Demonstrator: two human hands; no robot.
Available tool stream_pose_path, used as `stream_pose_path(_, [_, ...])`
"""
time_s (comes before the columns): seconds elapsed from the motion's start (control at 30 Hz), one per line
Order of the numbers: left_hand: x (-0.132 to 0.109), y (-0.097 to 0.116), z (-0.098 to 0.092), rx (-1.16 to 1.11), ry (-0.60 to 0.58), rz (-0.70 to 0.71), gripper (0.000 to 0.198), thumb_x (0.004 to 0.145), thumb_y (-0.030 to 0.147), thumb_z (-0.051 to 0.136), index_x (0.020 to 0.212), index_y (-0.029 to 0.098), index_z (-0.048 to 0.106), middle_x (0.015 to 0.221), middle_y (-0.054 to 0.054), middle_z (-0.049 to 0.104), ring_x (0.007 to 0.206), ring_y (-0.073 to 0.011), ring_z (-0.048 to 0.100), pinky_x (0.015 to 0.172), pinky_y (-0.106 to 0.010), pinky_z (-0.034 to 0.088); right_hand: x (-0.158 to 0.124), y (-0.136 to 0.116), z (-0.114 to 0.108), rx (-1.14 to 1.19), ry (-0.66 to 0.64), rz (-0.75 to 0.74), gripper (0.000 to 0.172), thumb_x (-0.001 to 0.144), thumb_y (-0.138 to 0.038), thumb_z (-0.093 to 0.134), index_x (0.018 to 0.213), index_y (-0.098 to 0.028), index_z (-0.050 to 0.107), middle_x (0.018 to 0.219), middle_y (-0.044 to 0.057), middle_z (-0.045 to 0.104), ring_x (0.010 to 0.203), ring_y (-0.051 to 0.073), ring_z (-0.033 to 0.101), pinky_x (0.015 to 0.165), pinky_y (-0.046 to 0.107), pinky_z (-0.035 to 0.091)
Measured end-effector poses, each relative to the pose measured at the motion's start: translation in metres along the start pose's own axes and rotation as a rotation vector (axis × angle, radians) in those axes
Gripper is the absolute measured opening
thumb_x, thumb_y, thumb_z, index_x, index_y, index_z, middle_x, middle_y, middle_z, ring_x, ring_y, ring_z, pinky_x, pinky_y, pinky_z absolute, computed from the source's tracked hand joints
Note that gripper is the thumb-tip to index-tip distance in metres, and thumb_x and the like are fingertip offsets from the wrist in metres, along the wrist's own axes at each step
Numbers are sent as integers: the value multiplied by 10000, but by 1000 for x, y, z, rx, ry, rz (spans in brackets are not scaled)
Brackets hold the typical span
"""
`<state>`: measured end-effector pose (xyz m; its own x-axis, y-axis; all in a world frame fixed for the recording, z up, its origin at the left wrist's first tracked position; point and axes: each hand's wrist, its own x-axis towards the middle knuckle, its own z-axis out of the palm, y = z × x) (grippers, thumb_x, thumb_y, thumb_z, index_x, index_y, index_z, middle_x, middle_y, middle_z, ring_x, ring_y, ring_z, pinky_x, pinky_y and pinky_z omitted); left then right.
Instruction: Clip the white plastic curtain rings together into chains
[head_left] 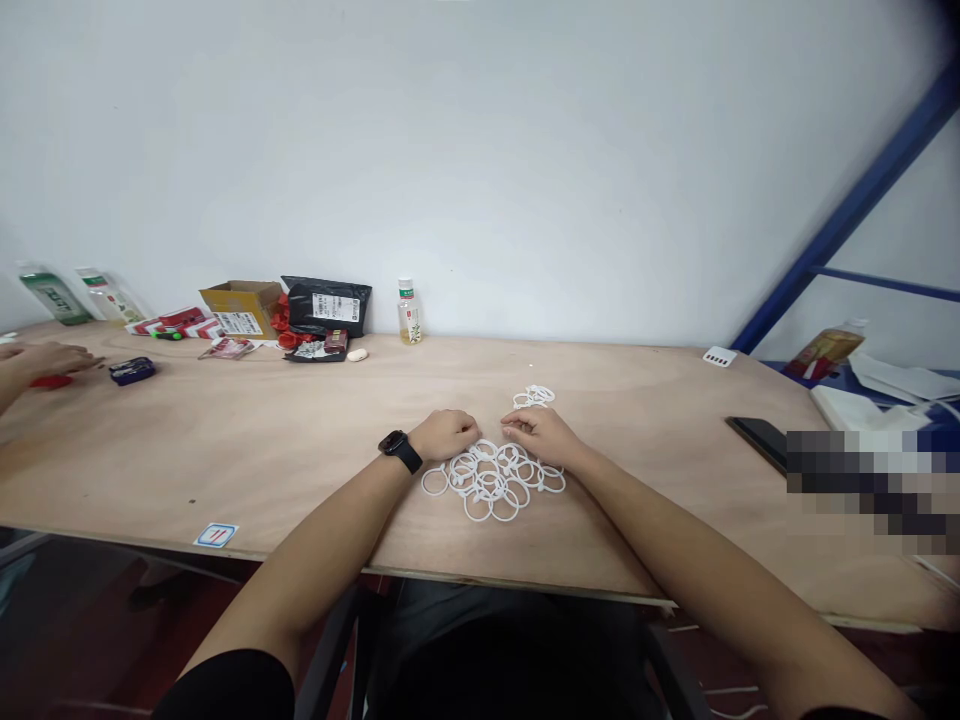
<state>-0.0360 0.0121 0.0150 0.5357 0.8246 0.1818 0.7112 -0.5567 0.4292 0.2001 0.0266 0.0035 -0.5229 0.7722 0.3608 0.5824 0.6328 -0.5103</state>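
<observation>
A heap of several white plastic rings [491,482] lies on the wooden table [300,440] right in front of me. My left hand [444,434], with a black watch [400,449] on its wrist, rests at the heap's far left edge with its fingers curled. My right hand [541,432] sits at the heap's far right edge, fingers bent and pinched toward the rings. What either hand holds is hidden under the fingers. A smaller cluster of white rings [533,396] lies just behind my right hand.
Another person's hand [46,358] rests at the far left by a red thing and a dark blue object [132,371]. A cardboard box [241,307], black packet [328,305], small bottle [408,312] stand by the wall. A black phone [759,438] lies right.
</observation>
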Motion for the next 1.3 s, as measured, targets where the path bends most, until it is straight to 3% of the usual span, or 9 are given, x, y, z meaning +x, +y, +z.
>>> stream_pose_path(0.17, [-1,4,0,-26,-58,-14,218,778,300,527,796,190,714,747,-2,702,671,-136,593,637,-213,414,0,-17,4,17,-72,-145,213,844,-353,641,973,-208,729,892,63,693,834,185,621,749,298,454])
stream_pose_path(0.33, [0,7,1,-30,-86,-40,250,811,285,494,787,163,711,753,-15,704,668,-127,582,625,-207,396,-3,-25,7,26,-171,-187,209,837,-390,666,944,-222,731,896,52,663,834,173,617,733,283,452])
stream_pose_path(0.77, [2,2,7,2,-7,5,321,897,349,467,762,166,693,738,-33,687,672,-143,576,647,-238,392,-5,-29,8,50,-116,-261,171,848,-368,657,841,-208,717,867,47,650,806,162,610,722,275,449])
stream_pose_path(0.93, [2,6,4,-255,108,34,355,936,288,373,860,151,692,860,-55,700,798,-156,612,749,-254,438,-1,-24,9,122,47,-151,219,888,-354,586,796,-186,691,765,39,640,724,153,581,677,273,430])
stream_pose_path(1.03, [3,9,4,-516,194,15,268,889,257,455,926,133,688,912,-64,708,833,-160,627,762,-257,469,1,-20,10,221,145,-29,263,898,-397,553,814,-177,670,706,16,618,641,134,536,595,249,397])
stream_pose_path(1.13, [3,13,6,-680,286,-16,234,825,237,557,981,116,683,942,-79,714,827,-160,639,741,-255,494,0,-18,10,325,140,55,302,903,-441,526,823,-173,640,666,-7,586,594,120,499,544,231,367])
stream_pose_path(1.3, [1,21,7,-714,390,-74,242,789,226,590,971,111,700,844,-65,720,747,-142,635,670,-229,495,-1,-20,10,342,67,33,298,924,-413,492,784,-177,608,693,-2,613,622,122,523,589,233,384])
